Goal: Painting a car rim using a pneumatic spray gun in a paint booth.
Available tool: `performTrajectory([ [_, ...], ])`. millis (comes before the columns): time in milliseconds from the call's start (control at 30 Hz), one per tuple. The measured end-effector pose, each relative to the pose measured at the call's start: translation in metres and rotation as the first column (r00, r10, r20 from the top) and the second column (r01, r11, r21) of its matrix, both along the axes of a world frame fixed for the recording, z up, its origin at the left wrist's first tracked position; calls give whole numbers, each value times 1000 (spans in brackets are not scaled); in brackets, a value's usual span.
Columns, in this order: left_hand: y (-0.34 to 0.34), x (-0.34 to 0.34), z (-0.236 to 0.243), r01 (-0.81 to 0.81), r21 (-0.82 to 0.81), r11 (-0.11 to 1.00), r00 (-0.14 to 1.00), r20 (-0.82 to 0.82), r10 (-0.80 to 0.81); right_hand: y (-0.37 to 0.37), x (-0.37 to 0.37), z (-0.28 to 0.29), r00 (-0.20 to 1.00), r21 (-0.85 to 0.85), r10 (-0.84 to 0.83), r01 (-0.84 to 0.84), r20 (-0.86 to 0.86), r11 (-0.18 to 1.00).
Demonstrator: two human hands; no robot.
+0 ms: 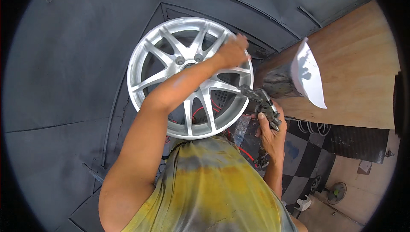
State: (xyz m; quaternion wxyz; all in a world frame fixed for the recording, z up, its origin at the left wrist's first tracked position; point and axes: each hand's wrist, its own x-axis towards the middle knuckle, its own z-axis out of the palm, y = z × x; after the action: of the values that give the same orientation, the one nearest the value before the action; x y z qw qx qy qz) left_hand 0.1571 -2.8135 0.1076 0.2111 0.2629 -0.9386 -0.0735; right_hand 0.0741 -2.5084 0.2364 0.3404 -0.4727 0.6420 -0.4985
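A dark grey, paint-dusted wall (64, 61) fills the left of the view. In front of it stands a silver multi-spoke alloy wheel rim (171, 67), upright and facing the person. The left hand (234, 51) reaches across the wheel's face and closes over its upper right edge, fingers curled around the rim lip, the forearm lying across the spokes. Red hose or wire (200, 111) shows through the gaps between the lower spokes. Just right of the wheel, the right hand (270, 134) is wrapped around the handle of a dark, paint-crusted metal spray gun (261, 101), whose nozzle points toward the wheel's right edge. Above the gun sits its white plastic cup (309, 74). Further right leans a bare plywood sheet (358, 61), with a black-and-white checkered floor (307, 155) below it.
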Motion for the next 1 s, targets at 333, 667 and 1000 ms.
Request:
performTrajectory([
  [333, 105, 94, 64, 269, 293, 917, 953, -216, -211, -82, -29, 19, 1000, 106, -26, 25, 10, 994],
  [667, 97, 212, 69, -579, 500, 644, 804, 220, 552, -168, -4, -12, 954, 135, 275, -259, -119, 956],
  [1000, 83, 229, 55, -516, 551, 655, 834, 150, 531, -193, -7, -10, 948, 150, 284, -263, -143, 953],
])
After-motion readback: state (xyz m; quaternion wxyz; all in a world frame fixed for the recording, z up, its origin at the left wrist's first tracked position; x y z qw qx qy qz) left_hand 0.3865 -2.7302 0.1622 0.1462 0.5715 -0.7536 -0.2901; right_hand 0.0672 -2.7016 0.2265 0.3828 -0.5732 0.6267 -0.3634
